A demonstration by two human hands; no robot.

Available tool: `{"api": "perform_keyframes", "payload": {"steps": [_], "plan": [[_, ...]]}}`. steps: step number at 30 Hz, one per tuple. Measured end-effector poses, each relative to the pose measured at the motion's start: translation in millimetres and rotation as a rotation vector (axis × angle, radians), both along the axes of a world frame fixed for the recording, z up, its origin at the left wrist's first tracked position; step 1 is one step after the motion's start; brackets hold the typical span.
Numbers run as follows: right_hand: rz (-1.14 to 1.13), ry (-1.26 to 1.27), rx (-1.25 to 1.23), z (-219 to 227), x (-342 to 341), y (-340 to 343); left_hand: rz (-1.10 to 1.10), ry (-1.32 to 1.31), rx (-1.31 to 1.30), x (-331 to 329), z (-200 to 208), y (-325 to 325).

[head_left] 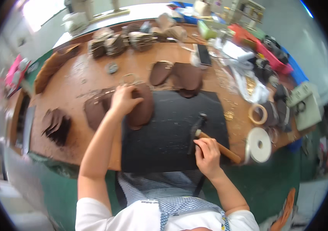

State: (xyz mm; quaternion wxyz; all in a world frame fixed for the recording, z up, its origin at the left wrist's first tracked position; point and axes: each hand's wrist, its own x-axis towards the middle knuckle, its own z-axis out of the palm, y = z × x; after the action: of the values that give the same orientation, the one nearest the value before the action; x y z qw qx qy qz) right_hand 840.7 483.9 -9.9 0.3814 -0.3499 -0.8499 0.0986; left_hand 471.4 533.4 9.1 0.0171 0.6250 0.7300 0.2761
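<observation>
My left hand (124,101) reaches over brown leather pieces (144,106) at the left edge of a black mat (160,150). Its thumb is spread away from its fingers, and its fingertips are at the leather's far edge. Just beyond them lies a pale ring-shaped item (129,78), too blurred to name. On the mat's right side, my right hand (209,156) has its fingers curled over the wooden handle of a hammer (228,151), close to the dark head. The handle points toward the near right; its middle is hidden by the hand.
More brown leather pieces (187,77) lie beyond the mat, and a dark stack (56,125) sits at left. Stacked pieces (141,41) line the back. At right are a white tape roll (259,145), a tan roll (258,114), a phone (204,54) and a red bin (275,57).
</observation>
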Motion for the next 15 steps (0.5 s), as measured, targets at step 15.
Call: {"api": "perform_keyframes", "payload": {"steps": [15], "plan": [[-0.414, 0.035, -0.359, -27, 105, 137, -0.077, -0.266, 0.045, 32, 38, -32]]}}
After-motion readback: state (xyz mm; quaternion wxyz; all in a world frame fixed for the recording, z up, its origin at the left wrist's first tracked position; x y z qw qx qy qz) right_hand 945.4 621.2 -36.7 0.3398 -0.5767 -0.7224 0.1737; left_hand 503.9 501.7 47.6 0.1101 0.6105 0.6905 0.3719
